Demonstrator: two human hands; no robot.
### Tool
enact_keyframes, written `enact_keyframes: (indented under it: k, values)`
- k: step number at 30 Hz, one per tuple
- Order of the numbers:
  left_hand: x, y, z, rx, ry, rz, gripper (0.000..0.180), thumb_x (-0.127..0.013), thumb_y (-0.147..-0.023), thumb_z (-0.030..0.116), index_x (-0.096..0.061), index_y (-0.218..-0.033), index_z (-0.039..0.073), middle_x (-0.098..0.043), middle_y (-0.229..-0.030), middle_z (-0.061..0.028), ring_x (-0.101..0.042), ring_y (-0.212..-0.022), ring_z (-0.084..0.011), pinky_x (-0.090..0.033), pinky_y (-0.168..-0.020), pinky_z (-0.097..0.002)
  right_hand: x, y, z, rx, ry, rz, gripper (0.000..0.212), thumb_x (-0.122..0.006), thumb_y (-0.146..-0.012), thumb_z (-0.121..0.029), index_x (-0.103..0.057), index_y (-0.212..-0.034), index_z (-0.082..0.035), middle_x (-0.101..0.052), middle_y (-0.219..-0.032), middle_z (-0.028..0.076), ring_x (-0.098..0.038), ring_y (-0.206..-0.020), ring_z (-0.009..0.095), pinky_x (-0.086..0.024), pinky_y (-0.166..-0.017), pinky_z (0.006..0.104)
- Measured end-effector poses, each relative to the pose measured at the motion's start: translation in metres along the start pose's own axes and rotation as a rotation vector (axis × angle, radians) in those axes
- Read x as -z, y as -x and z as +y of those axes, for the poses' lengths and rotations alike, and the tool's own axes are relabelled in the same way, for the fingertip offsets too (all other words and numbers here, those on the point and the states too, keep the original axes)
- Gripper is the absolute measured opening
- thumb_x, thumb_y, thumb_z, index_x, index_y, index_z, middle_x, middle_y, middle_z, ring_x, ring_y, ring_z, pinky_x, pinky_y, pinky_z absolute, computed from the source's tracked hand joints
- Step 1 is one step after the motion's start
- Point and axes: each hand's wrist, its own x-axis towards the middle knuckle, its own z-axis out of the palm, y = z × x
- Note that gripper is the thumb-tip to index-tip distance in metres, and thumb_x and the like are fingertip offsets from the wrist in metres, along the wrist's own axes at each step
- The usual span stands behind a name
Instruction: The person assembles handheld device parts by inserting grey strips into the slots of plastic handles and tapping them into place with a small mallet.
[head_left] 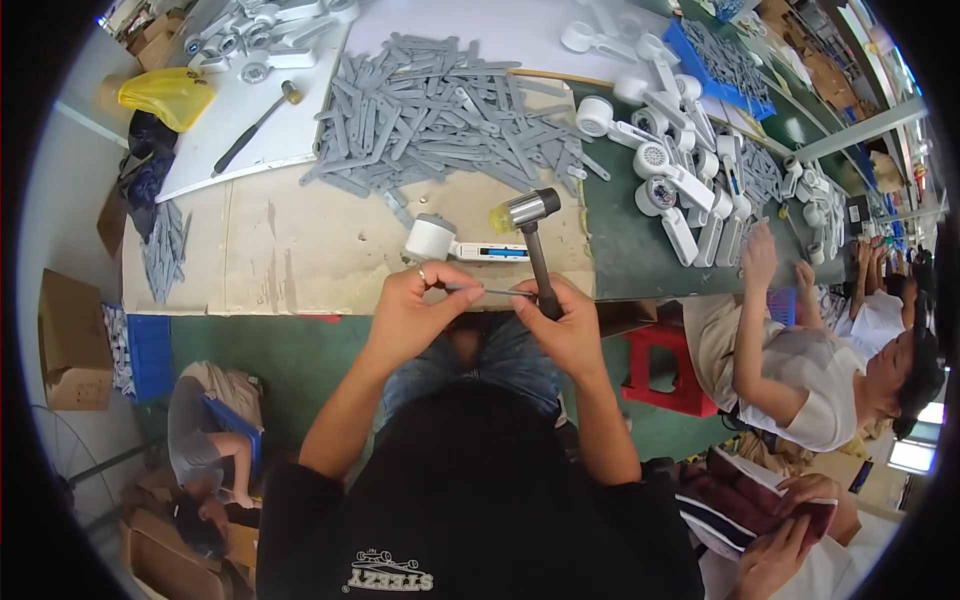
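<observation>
My left hand (418,308) pinches one end of a thin grey plastic strip (497,291), held edge-on just at the table's front edge. The strip's other end lies between the fingertips of my right hand (568,322). That same hand keeps a mallet (538,255) upright by its dark handle; the mallet has a metal head with a black face and a yellowish one. Beyond my hands a white handheld device (432,239) with a round head rests on the cardboard. Its handle points right and has an open slot with a blue part inside.
A heap of grey strips (430,120) covers the table's back middle. White devices (665,190) crowd the right side, before a blue tray (715,70) of strips. Another hammer (258,128) lies back left near a yellow bag (168,97). A co-worker (800,380) sits right, beside a red stool (665,370).
</observation>
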Motion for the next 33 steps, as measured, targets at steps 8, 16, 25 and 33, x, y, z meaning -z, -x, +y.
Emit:
enact_keyframes:
  k: [8,16,25,33]
  values:
    - [-0.015,0.011,0.013,-0.132,-0.488,-0.158,0.016,-0.079,-0.089,0.011,-0.074,-0.103,0.005,-0.072,-0.083,-0.0080,-0.071,-0.084,-0.0150,-0.053,-0.069,-0.0321,-0.005,0.001,-0.026,-0.170,-0.087,-0.162,0.022,-0.079,-0.090,-0.012,-0.073,-0.108,-0.001,-0.065,-0.089,0.001,-0.059,-0.083,0.009,-0.047,-0.071,0.0255]
    - [-0.039,0.011,-0.015,0.121,0.644,0.165,0.022,-0.076,-0.092,0.002,-0.070,-0.113,0.002,-0.069,-0.119,-0.0105,-0.065,-0.107,-0.0140,-0.056,-0.091,-0.0289,-0.022,0.024,-0.010,-0.414,-0.268,-0.030,0.027,-0.073,-0.098,-0.019,-0.071,-0.120,-0.004,-0.065,-0.078,-0.004,-0.048,-0.049,0.002,-0.034,-0.043,0.0211]
    - [-0.004,-0.014,0.001,-0.450,-0.701,0.223,0.045,-0.085,-0.080,0.021,-0.068,-0.119,0.008,-0.068,-0.123,-0.0116,-0.061,-0.118,-0.0293,-0.048,-0.096,-0.0403,0.003,0.010,-0.009,-0.227,-0.062,0.187,0.019,-0.075,-0.097,-0.015,-0.075,-0.111,-0.002,-0.068,-0.077,-0.004,-0.054,-0.062,0.002,-0.042,-0.054,0.0198]
    - [0.030,-0.056,-0.026,-0.555,-0.863,-0.143,0.048,-0.082,-0.080,0.018,-0.067,-0.125,0.010,-0.071,-0.115,-0.0035,-0.054,-0.128,-0.0282,-0.040,-0.108,-0.0449,0.020,-0.040,-0.010,-0.273,-0.037,0.111,0.016,-0.075,-0.096,-0.016,-0.076,-0.107,-0.004,-0.059,-0.069,-0.005,-0.044,-0.048,0.002,-0.030,-0.042,0.0225]
